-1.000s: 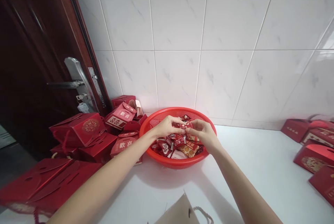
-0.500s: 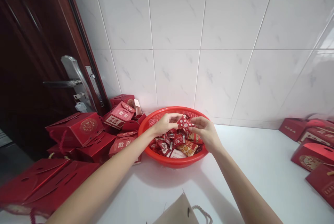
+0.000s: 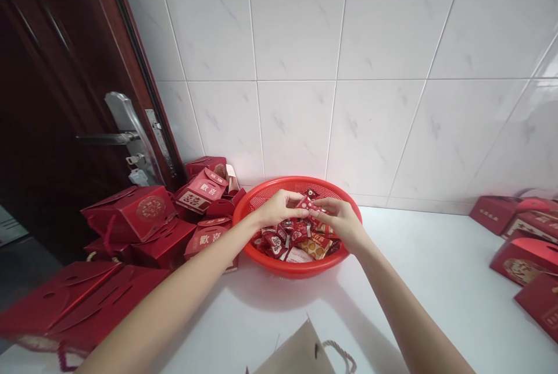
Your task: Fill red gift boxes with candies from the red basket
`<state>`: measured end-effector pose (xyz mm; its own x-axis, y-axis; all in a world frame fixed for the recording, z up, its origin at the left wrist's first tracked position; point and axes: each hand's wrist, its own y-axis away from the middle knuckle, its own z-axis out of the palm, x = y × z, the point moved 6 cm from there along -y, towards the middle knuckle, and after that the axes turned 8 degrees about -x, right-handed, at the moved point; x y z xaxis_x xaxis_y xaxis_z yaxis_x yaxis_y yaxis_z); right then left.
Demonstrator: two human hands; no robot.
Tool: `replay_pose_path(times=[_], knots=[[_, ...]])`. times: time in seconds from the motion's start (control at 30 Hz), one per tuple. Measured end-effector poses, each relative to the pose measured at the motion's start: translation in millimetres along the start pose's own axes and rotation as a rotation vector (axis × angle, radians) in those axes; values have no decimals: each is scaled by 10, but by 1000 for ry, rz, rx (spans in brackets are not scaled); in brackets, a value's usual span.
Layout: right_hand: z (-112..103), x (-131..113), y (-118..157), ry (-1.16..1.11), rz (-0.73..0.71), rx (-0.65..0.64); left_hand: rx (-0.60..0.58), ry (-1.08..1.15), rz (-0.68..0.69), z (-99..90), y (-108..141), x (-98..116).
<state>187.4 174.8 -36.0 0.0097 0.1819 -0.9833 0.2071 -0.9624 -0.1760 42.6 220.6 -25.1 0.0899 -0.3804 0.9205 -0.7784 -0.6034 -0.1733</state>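
On the tabletop (image 3: 418,281), boxes (image 3: 206,239) perhaps touch the basket (image 3: 296,270).

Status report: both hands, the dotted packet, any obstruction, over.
Left hand and right hand: pinching dotted red packet between them. Packet: above other packets in red basket. Red boxes at basket's left, none blocking.

White tabletop (image 3: 414,281) bearing, at far centre, a red basket (image 3: 294,271); at left, clustered red boxes (image 3: 204,238), some stacked; at right, further red boxes (image 3: 523,262); at near centre, a beige carton (image 3: 296,353), partly visible, with rope handle (image 3: 342,352).
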Motion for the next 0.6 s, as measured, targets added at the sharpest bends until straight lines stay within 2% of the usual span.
replay_pose_path(times=[0.13, 0.23, 0.33, 0.43, 0.6], knots=[[-23, 15, -8, -26, 1, 34, 31, 0, -12, -46, -15, -69], [-57, 24, -5, -49, -17, 91, 38, -168, -110, -102, 1, -236], [-86, 31, 1, -43, -34, 143, -71, -399, -253, -105, 39, -463], [-83, 57, 0, -67, -6, 145, -182, -414, -312, -74, 64, -606], [-78, 54, 13, -90, 33, 160, -223, -470, -354, -31, 58, -552]])
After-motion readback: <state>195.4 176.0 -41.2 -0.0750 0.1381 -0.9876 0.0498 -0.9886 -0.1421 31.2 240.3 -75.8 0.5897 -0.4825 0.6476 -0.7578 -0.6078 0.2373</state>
